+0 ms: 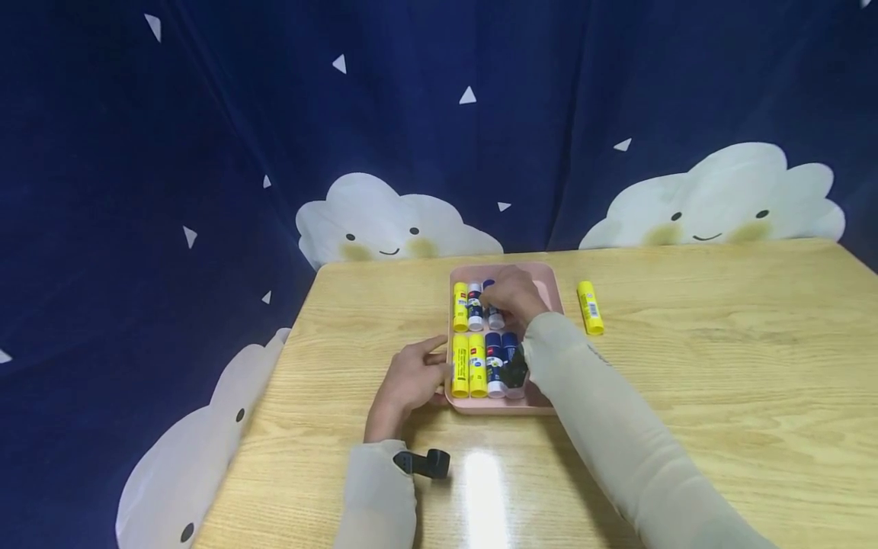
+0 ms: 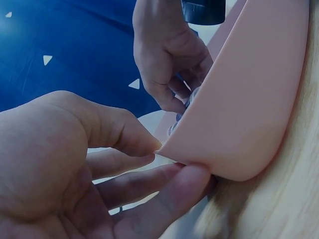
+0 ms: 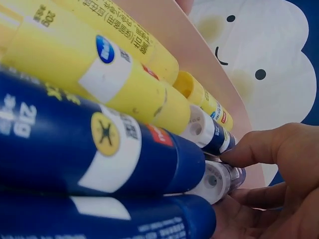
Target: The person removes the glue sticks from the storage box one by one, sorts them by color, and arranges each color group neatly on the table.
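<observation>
A pink tray (image 1: 501, 409) holds glue sticks lying in two rows. My left hand (image 1: 411, 377) pinches the tray's left wall, thumb on the rim and fingers against the outside, as the left wrist view shows. Over the far row, my right hand (image 1: 511, 293) grips a blue-and-white glue stick (image 3: 234, 177) between thumb and fingers. Left of it lie another blue-and-white glue stick (image 1: 475, 297) and a yellow glue stick (image 1: 460, 305). The near row has two yellow glue sticks (image 1: 469, 366) and two dark blue ones (image 1: 494, 347), the last partly covered by the wrist camera.
One yellow glue stick (image 1: 590, 307) lies on the wooden table (image 1: 720, 358), right of the tray. A dark blue curtain (image 1: 425, 122) with white clouds and triangles hangs behind the table and along its left side.
</observation>
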The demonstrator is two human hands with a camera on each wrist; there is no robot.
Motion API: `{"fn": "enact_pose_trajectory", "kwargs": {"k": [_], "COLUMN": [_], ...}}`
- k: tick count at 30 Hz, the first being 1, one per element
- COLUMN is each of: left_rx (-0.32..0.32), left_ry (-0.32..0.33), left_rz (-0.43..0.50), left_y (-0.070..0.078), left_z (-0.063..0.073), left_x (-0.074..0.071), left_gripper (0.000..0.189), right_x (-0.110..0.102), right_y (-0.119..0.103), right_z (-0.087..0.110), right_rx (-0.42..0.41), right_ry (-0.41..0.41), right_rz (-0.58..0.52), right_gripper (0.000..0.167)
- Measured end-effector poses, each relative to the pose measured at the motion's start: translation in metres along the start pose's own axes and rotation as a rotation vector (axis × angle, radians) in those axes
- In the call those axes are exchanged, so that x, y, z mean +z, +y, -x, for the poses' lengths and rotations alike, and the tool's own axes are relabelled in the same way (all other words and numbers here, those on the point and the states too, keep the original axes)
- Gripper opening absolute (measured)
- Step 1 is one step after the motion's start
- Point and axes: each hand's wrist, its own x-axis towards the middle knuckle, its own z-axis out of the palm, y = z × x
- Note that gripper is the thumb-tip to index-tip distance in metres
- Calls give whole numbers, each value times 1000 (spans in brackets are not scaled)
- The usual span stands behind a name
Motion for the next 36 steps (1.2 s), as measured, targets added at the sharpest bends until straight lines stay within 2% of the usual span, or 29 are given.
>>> {"fn": "enact_pose_trajectory", "kwargs": {"k": [6, 14, 17, 20, 29, 36], "left_rx": [-5, -1, 1, 0, 9, 12], "left_ry": [-12, -15, -7, -8, -13, -12], "left_rz": [0, 3, -11, -21, -31, -12], "left_y": [0, 3, 3, 3, 1, 1], "left_z": [1, 1, 0, -1, -1, 1], "left_x": [1, -2, -2, -2, -2, -1], "left_gripper": [61, 62, 61, 61, 61, 62], "right_x": [-8, -21, -27, -33, -49, -67], "right_y": [3, -2, -2, -2, -4, 0], "right_z": [3, 16, 20, 24, 41, 55], "right_rx": [11, -95, -111, -113, -170, -216], "right_ry": [-9, 58, 83, 75, 27, 55], "right_rz": [9, 160, 153, 110, 139, 125], "right_gripper": [45, 30, 34, 38, 24, 27]}}
